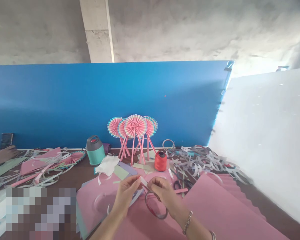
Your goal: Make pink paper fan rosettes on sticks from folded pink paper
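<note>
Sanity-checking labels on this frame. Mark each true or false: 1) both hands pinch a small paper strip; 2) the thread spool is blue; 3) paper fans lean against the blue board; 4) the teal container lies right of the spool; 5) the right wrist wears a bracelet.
1) True: left hand and right hand pinch the paper strip between them.
2) False: the thread spool is red.
3) True: the paper fans stand on sticks against the blue board.
4) False: the teal container stands upright, left of the spool.
5) True: a bracelet shows.
</note>
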Tool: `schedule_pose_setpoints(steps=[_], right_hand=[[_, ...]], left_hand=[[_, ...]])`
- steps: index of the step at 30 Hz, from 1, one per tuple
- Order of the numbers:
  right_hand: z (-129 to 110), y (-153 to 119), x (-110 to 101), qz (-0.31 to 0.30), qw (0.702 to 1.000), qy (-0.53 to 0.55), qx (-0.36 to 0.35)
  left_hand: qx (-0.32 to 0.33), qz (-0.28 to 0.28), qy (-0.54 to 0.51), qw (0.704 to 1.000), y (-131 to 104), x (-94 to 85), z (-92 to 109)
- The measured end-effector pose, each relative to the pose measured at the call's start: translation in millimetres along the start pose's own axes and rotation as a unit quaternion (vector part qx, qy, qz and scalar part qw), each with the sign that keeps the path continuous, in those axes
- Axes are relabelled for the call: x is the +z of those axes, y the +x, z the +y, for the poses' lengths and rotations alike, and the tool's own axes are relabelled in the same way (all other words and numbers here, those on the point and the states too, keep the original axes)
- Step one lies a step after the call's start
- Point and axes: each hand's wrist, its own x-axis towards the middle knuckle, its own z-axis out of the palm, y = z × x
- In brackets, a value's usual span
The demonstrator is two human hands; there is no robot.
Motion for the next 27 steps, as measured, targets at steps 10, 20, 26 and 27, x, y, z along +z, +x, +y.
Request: schedule_pose_setpoints(steps=[10, 20, 26, 27], right_hand=[[14, 8, 3, 0.008, 0.996, -0.049, -0.068], [17, 11, 2, 0.017, 0.994, -0.089, -0.056], [9, 6, -1, 0.007, 0.996, -0.072, -0.047], [8, 5, -2, 0.003, 0.997, -0.066, -0.046]], left_hand=[[0.051, 0.066, 0.075, 0.994, -5, 7.0, 10], [0.132, 0.068, 0.148, 0.978, 1, -0.7, -6], [0.149, 0.062, 0.165, 0.973, -2, -1.1, -2], [0.15, 0.061, 0.165, 0.973, -2, -1.3, -2]])
